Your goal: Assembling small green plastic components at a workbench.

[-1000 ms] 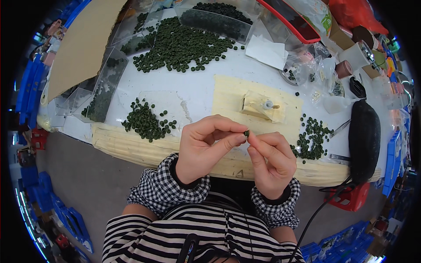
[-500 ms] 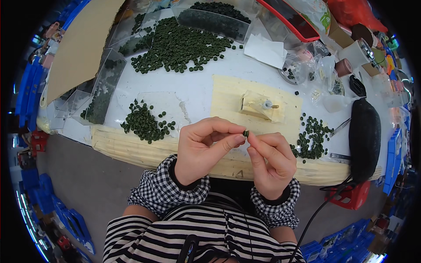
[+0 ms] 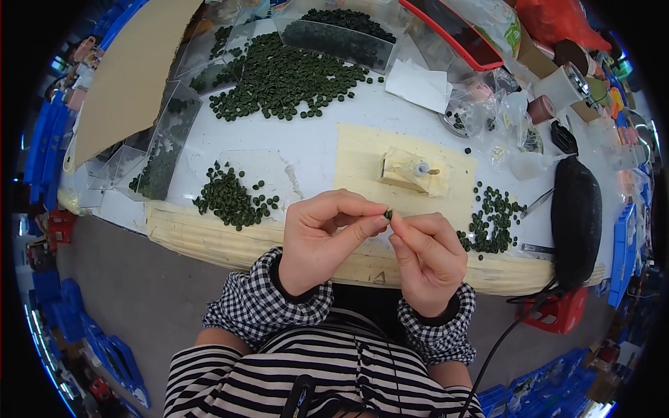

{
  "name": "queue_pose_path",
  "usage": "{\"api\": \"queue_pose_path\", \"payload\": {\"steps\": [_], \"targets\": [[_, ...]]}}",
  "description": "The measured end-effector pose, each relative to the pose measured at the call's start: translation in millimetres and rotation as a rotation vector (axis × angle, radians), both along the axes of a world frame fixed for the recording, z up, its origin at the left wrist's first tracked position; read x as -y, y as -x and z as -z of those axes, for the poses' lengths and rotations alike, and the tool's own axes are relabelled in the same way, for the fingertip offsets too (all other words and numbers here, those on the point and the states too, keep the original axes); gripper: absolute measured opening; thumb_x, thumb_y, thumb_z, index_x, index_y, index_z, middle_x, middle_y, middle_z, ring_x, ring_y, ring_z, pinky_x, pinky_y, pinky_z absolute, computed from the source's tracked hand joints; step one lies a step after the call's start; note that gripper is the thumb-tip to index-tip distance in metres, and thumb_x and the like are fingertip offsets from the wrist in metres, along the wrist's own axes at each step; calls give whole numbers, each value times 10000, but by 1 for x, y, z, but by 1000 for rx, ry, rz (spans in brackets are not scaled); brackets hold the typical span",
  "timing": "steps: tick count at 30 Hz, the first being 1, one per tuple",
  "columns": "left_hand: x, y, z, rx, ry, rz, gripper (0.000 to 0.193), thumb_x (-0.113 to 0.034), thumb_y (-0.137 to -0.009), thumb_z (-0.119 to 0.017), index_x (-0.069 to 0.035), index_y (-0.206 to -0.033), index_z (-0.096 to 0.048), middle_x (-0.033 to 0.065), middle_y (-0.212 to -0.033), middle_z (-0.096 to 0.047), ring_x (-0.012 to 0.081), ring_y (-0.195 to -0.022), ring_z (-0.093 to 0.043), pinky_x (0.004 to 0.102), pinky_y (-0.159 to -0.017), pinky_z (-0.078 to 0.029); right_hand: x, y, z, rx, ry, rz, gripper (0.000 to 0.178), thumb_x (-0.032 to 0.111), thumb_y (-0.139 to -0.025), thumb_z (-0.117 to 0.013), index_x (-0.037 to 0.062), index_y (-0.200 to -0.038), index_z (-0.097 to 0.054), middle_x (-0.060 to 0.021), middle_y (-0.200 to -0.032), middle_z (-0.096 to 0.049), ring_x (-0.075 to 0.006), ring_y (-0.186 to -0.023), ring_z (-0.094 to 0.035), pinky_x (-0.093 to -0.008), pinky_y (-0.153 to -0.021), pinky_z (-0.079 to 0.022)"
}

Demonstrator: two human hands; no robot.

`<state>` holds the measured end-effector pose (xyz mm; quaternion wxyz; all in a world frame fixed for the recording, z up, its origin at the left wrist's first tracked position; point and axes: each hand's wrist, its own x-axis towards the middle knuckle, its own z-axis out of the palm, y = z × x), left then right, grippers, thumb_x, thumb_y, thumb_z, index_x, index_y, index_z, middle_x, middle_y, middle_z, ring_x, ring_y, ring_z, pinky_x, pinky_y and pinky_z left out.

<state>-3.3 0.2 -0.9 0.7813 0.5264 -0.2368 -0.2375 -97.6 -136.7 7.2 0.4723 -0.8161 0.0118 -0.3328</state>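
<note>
Between my fingertips is a small round dark green piece [image 3: 389,214], like a bead or button. My left hand [image 3: 324,237] pinches it from the left with thumb and forefinger. From the right, my right hand [image 3: 431,254] holds its other side, fingers curled. Both hands hover over the table's front edge. Just beyond them sits a tape-covered block [image 3: 410,172] with a small nozzle-like fitting, on a cream sheet [image 3: 355,150]. Loose green pieces form a small pile [image 3: 233,198] to the left and another [image 3: 493,219] to the right.
A large heap of green pieces [image 3: 279,73] spreads at the back, beside clear trays [image 3: 167,139]. Cardboard [image 3: 129,76] leans at left. A red-framed phone [image 3: 456,35], white paper [image 3: 418,83] and plastic bags lie back right. A black pouch [image 3: 577,219] with a cable lies far right.
Both hands keep their pinch on the green piece, with only slight finger movement. The view has shifted a little.
</note>
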Motion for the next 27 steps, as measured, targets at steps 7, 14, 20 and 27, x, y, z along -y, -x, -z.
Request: {"api": "queue_pose_path", "payload": {"steps": [7, 14, 20, 27], "targets": [[-1, 2, 0, -54, 10, 25, 192, 61, -860, -658, 58, -1051, -657, 121, -984, -688, 151, -897, -672, 247, -812, -549, -3, -1, 0, 36, 25, 54, 318, -68, -745, -727, 15, -1052, -718, -79, -861, -652, -183, -706, -598, -260, -612, -478], [4, -1, -13, -143, -3, 120, 197, 1, -903, -632, 42, -1095, -643, 112, -964, -698, 145, -868, -677, 248, -793, -556, 3, 4, -23, 20, 169, 100, 287, -67, -742, -725, 12, -1017, -720, -85, -850, -648, -182, -716, -600, -266, -609, -477], [7, -11, -13, -661, 123, 242, 216, -106, -965, -573, -12, -1156, -612, 65, -970, -657, 115, -838, -632, 210, -749, -541, 35, -12, -41, -47, 193, 371, 194, -12, -778, -712, 10, -971, -692, -106, -871, -630, -214, -736, -593, -294, -627, -479], [3, -14, -1, -768, 212, 275, 243, -111, -963, -581, -8, -1181, -611, 72, -981, -670, 109, -857, -642, 219, -778, -542, 37, -26, -27, -142, 269, 337, 175, 9, -771, -725, 16, -942, -685, -90, -827, -593, -233, -742, -577, -316, -655, -464]]}}
